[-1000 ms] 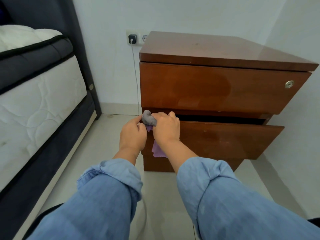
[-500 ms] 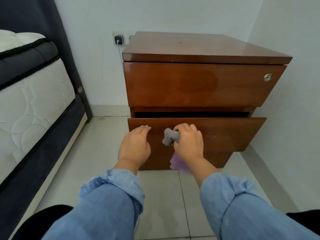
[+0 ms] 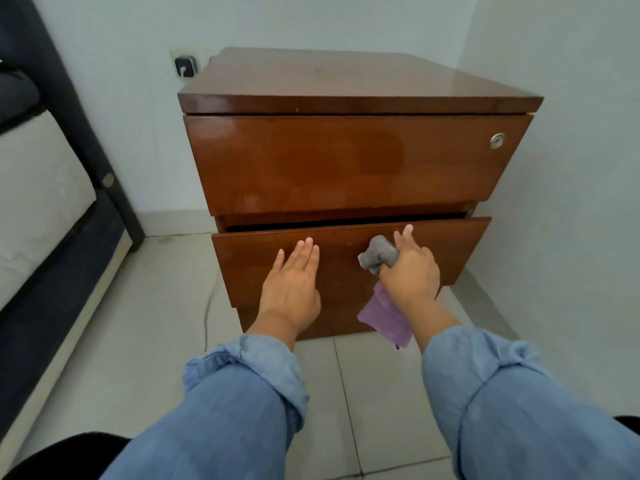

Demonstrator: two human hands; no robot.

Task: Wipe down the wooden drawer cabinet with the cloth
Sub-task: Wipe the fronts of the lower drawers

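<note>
Against the lower drawer front, your right hand bunches the soft, floppy cloth while your left hand lies flat, so grip it mid-wad.

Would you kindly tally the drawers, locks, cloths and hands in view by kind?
Drawers: 2, upper drawer and lower drawer
Locks: 1, lock
Cloths: 1, cloth
Hands: 2, left hand and right hand
Total: 6

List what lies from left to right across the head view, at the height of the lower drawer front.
Bed → left hand, open and flat on the lower drawer → grey and purple cloth → right hand gripping it → bare wall.
</note>
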